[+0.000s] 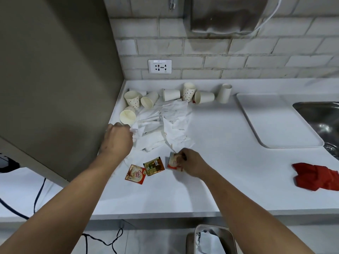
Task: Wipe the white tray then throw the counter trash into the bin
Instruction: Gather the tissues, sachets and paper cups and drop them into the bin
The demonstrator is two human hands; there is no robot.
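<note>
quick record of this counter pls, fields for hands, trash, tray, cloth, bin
left hand: grips the edge of the crumpled paper
right hand: pinches a red sachet
loose sachets: Coffee mate sachet and brown sachet, flat on the counter
paper cups: along the back wall, several tipped over
white tray: flat beside the sink
red cloth: crumpled, at the right of the counter
bin: below the counter's front edge, paper inside
</note>
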